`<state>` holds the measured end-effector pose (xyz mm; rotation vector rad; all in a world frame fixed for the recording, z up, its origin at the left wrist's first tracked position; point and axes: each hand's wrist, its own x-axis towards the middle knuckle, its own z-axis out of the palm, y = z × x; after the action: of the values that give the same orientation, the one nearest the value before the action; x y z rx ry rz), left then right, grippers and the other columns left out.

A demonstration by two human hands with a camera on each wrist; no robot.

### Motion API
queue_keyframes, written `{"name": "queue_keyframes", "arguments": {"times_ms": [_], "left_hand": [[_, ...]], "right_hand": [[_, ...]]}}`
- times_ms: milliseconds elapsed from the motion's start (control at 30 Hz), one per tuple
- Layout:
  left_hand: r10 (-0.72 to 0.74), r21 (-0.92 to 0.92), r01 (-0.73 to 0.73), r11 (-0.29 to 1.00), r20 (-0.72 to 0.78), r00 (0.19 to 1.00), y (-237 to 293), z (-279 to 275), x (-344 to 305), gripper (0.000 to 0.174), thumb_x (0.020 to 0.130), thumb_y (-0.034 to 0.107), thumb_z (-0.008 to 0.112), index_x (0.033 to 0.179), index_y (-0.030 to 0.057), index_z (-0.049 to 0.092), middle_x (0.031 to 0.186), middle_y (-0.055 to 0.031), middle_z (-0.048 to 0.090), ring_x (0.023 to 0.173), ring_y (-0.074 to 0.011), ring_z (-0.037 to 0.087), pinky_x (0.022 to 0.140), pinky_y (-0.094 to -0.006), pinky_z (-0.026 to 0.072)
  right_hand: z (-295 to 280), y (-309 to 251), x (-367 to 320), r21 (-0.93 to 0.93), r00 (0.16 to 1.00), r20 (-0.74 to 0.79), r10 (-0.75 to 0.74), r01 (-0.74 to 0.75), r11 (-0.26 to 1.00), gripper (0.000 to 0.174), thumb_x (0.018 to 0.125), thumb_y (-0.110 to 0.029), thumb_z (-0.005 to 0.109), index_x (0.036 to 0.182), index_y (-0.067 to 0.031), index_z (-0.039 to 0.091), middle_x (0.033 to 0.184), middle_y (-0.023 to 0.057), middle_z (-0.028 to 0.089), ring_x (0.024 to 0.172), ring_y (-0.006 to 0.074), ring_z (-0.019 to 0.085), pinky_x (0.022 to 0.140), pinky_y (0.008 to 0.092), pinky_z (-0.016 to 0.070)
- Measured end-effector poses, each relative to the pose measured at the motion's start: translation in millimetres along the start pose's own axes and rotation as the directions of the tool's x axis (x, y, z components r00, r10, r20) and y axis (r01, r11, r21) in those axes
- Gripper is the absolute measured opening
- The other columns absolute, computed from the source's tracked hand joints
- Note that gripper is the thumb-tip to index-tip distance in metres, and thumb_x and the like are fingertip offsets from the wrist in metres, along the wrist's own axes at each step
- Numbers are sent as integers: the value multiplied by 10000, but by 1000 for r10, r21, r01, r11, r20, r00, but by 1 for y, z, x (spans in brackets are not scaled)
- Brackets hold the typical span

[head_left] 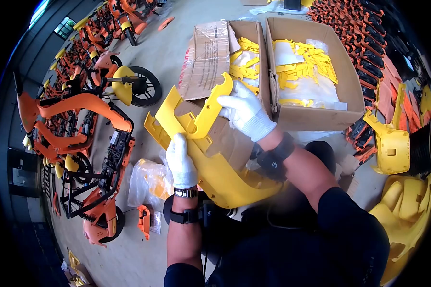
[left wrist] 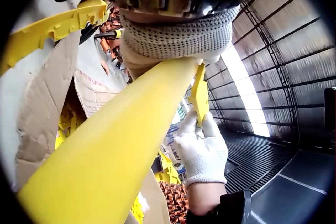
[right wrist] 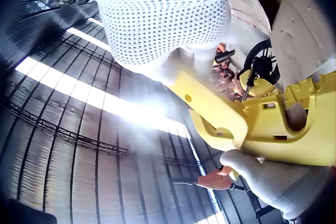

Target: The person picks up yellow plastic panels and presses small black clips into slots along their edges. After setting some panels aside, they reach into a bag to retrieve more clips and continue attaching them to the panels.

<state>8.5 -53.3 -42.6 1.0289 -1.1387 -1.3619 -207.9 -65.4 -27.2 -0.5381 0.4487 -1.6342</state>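
Both hands wear white knit gloves. A large yellow plastic body panel (head_left: 215, 167) slants across the person's lap, with tabs and slots at its upper end. My left hand (head_left: 181, 160) grips the panel's edge, thumb on top. My right hand (head_left: 246, 112) pinches the upper end of a smaller curved yellow trim piece (head_left: 209, 110) with holes in it. The trim piece's lower end meets the panel close to the left thumb. In the right wrist view, the trim piece (right wrist: 210, 106) lies along the slotted end of the panel (right wrist: 294, 145).
Two cardboard boxes, a left one (head_left: 203, 62) and a right one (head_left: 316, 117), hold yellow pieces. An orange motorbike frame (head_left: 86, 112) stands at left, near a plastic bag (head_left: 146, 182) and an orange part (head_left: 143, 222) on the floor. More yellow panels (head_left: 392, 148) lie at right.
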Motion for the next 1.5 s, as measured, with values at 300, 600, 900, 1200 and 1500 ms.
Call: {"name": "queue_keyframes", "arguments": {"times_ms": [300,600,900,1200,1500], "left_hand": [[52,-15,-53,998,-24,998,18,1,-2,321,910,95,710,1182,-66,650,1064,-87,710,892,-139,667,817,-283,539],[25,3,-25,1000,48,999,25,10,-11,356,882,79,718,1187,-83,634,1067,-102,705,906,-157,667,838,-287,539],[84,-31,-85,996,-27,996,9,0,-8,326,1032,254,581,1130,-51,643,975,-38,679,808,-85,590,711,-239,483],[98,38,-96,995,-55,994,18,6,-11,446,1076,358,450,1031,-33,659,883,-43,661,759,-86,563,666,-242,455],[101,0,-101,995,-13,995,16,5,-11,365,1057,286,514,1149,-47,630,1010,-64,677,849,-98,596,744,-243,484]], "right_hand": [[-28,3,-10,-333,960,34,278,-251,909,310,923,-91,677,1191,9,560,1136,143,653,879,214,711,763,308,609],[18,-55,-23,-825,826,562,46,564,-34,473,886,-217,690,1312,-49,574,1162,140,653,1048,326,639,929,418,506],[1,3,-31,-868,946,152,287,-11,496,328,957,-225,647,1146,41,611,978,111,698,892,157,658,788,297,528],[11,26,-37,-687,975,126,183,-47,725,318,967,-197,623,1201,13,574,977,37,665,777,49,565,626,212,458],[25,20,-41,-725,965,43,260,-150,673,343,972,-203,633,1196,48,567,1008,100,682,894,109,644,775,258,526]]}}
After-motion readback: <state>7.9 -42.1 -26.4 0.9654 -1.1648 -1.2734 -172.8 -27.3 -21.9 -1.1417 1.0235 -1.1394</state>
